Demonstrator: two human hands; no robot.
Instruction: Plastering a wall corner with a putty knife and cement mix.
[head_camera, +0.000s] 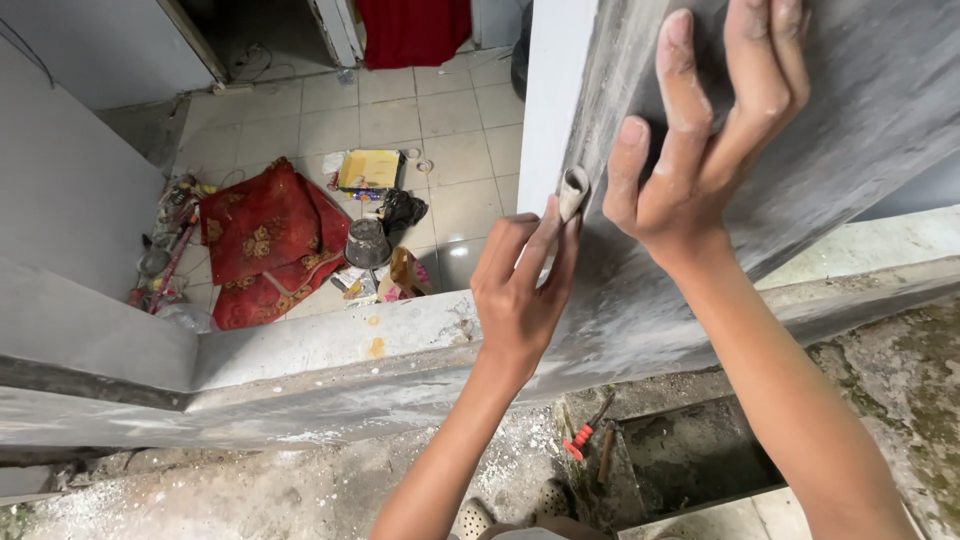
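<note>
My left hand (520, 285) pinches a small folded piece of sandpaper (573, 191) and presses it against the edge of a grey, dusty wall surface (860, 90). Fingers spread, my right hand (700, 140) rests flat on that grey surface just right of the sandpaper and holds nothing. White dust streaks the wall around both hands.
A grey ledge (300, 350) runs across below the hands. Far below on the tiled floor lie a red patterned cloth (265, 240), a dark bucket (367, 243), a yellow box (368, 168) and scattered items. A red-handled tool (580, 437) lies in a concrete recess beneath.
</note>
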